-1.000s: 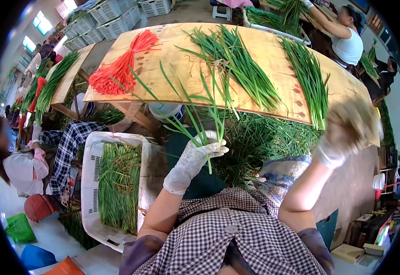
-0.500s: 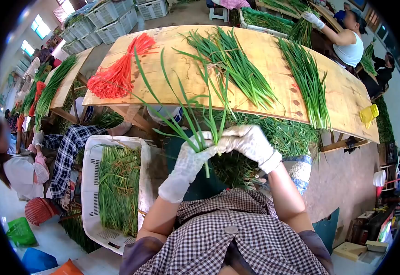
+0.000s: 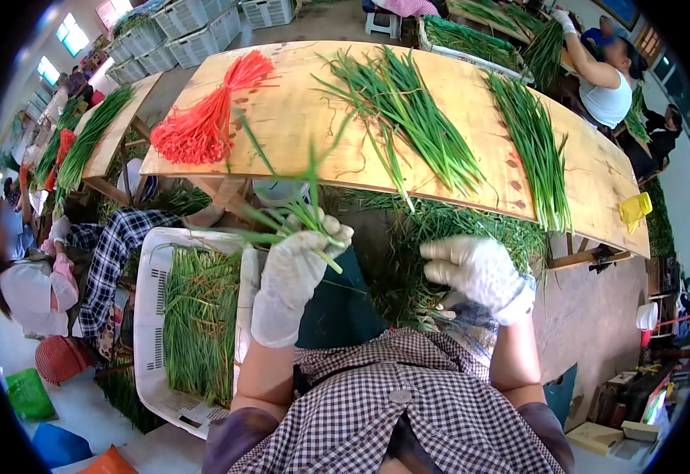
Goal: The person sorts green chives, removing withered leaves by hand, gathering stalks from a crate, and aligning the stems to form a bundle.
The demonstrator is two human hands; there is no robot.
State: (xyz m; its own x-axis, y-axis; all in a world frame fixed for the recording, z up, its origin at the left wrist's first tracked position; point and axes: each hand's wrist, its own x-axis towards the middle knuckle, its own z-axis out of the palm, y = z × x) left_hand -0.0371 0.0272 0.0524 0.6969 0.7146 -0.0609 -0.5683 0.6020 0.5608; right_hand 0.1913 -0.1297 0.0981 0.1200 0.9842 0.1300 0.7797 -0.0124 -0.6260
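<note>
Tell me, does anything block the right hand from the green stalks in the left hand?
Nothing visible does: open space separates the right hand from the green stalks in the left hand. The loose leaves seem to lie lower.

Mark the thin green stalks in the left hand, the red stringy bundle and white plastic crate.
Thin green stalks [image 3: 305, 212]: head view, leafy part.
Red stringy bundle [image 3: 214, 112]: head view, middle strands.
White plastic crate [image 3: 146, 330]: head view, left wall.
</note>
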